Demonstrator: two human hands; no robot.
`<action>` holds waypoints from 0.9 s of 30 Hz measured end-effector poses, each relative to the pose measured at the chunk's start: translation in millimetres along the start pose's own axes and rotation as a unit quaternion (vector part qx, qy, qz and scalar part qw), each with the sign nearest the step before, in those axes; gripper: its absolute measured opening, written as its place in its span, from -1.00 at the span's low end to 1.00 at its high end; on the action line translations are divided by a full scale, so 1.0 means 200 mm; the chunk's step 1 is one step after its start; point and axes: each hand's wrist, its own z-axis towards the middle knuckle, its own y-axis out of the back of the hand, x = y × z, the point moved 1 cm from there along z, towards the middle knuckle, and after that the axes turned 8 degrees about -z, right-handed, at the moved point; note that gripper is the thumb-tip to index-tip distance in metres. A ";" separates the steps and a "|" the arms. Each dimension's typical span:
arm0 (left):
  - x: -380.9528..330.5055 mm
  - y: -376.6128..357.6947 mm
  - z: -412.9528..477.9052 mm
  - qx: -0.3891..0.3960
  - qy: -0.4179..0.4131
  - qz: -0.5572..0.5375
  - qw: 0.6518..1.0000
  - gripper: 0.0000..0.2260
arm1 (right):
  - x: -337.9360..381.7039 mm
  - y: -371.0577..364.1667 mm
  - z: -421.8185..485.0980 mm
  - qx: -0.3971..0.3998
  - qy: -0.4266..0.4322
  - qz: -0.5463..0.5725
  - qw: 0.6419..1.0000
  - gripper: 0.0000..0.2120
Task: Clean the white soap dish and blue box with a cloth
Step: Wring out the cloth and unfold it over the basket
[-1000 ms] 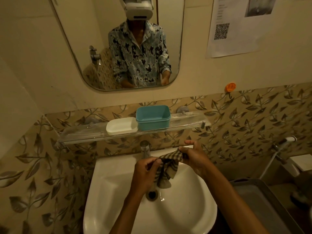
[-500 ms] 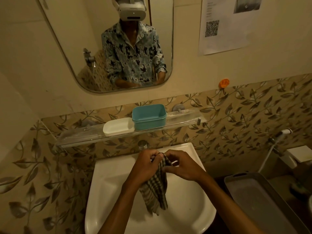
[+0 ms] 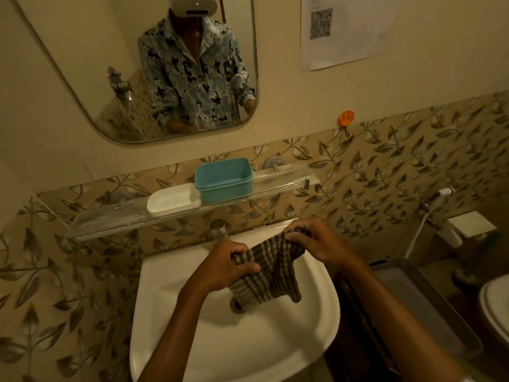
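While both hands, left hand and right hand, pinch the cloth over the sink, the white soap dish and blue box sit on the shelf beyond.

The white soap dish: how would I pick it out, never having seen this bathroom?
Look under the wall mirror and above the white sink, where a clear shelf runs along the leaf-patterned tiles. Two containers sit side by side; the soap dish is the left one, low, white and shallow, beside the taller blue box.
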 end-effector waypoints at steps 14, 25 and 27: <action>-0.32 -0.65 0.44 -0.046 -0.090 -0.112 0.988 -0.85 | -0.53 0.71 -0.40 -0.113 -0.084 -0.044 0.989 -0.86; -0.29 -1.60 0.92 -0.002 0.015 -0.135 0.991 -0.77 | -1.37 1.10 -0.77 -0.103 -0.199 -0.022 0.974 -0.88; -0.24 -1.77 1.02 -0.013 0.027 -0.130 0.991 -0.68 | -1.53 1.13 -0.79 -0.093 -0.211 -0.018 0.973 -0.90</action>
